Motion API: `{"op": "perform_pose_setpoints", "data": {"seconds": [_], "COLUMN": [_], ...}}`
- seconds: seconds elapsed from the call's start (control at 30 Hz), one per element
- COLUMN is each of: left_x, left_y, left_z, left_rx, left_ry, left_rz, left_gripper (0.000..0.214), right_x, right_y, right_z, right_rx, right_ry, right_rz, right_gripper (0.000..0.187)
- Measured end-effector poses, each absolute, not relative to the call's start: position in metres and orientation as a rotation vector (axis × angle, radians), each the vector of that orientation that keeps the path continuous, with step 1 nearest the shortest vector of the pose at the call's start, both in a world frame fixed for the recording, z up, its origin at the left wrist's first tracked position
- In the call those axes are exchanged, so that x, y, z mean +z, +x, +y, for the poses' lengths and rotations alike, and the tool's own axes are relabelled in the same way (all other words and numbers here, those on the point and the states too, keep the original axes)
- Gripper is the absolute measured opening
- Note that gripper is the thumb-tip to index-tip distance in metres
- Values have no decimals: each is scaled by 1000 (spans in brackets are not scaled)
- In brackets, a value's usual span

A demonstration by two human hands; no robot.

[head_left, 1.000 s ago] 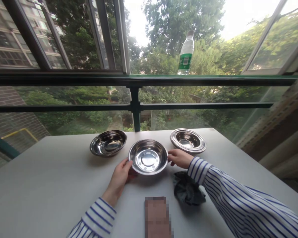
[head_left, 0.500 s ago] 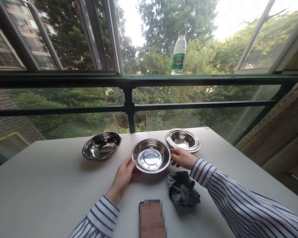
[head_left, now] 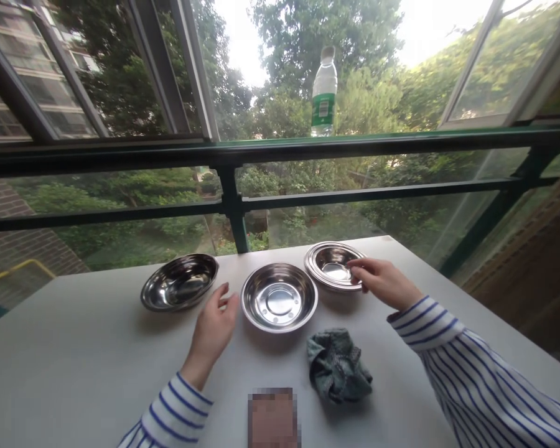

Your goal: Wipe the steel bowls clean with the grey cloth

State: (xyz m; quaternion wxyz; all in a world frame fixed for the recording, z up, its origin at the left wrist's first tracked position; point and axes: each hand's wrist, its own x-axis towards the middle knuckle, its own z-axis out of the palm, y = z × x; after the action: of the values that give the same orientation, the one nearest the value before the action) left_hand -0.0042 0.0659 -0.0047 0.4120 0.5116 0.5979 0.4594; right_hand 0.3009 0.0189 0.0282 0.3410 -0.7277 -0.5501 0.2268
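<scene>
A round stainless steel bowl point(head_left: 279, 320) sits upright on the white table, between my hands and apart from both. My left hand point(head_left: 213, 336) is just left of it, fingers apart and holding nothing. Beyond that hand stands an oval-looking steel bowl point(head_left: 180, 283). My right hand point(head_left: 385, 280) hovers at the right edge of a wide-rimmed steel bowl point(head_left: 333, 266), which looks like a nested stack. Its fingers are loosely bent with nothing held; whether they touch the rim I cannot tell. A crumpled dark green cloth point(head_left: 340, 366) lies in front of the middle bowl.
At the near edge of the white table point(head_left: 93, 348) lies a flat pinkish-brown object point(head_left: 273, 417), blurred out. A water bottle with a green label point(head_left: 323, 109) stands on the ledge behind the dark green railing point(head_left: 280, 149). Windows and trees are behind.
Both hands have let go of the middle bowl. My left hand has drawn off to the left, and my right hand has moved right and up to the wide-rimmed bowl.
</scene>
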Motion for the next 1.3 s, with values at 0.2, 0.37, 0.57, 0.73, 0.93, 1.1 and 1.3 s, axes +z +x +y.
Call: {"op": "perform_pose_setpoints", "data": {"seconds": [0.2, 0.37, 0.57, 0.73, 0.93, 1.1, 1.3], "left_x": [24, 29, 29, 28, 20, 13, 20], "left_y": [27, 69, 106, 122, 129, 131, 135], "left_z": [69, 95, 131, 149, 160, 163, 159], "left_rx": [1178, 946, 628, 366, 261, 312, 512], "left_ry": [1762, 1986, 2193, 2245, 2214, 2148, 2022], "left_rz": [1470, 1306, 1297, 1325, 1326, 1333, 1282], "left_gripper": [36, 25, 27, 28, 34, 35, 36], "right_x": [26, 9, 0, 5, 7, 5, 12], "right_y": [337, 351, 358, 354, 350, 351, 355], "right_z": [32, 42, 55, 54, 49, 50, 48], "right_rx": [230, 198, 431, 741, 1010, 1014, 855], "right_ry": [-2086, -2212, -2194, -2144, -2096, -2049, -1968], "right_rz": [-1216, -1172, -1216, -1196, -1150, -1085, -1032], "right_gripper": [30, 33, 32, 30, 27, 29, 27]}}
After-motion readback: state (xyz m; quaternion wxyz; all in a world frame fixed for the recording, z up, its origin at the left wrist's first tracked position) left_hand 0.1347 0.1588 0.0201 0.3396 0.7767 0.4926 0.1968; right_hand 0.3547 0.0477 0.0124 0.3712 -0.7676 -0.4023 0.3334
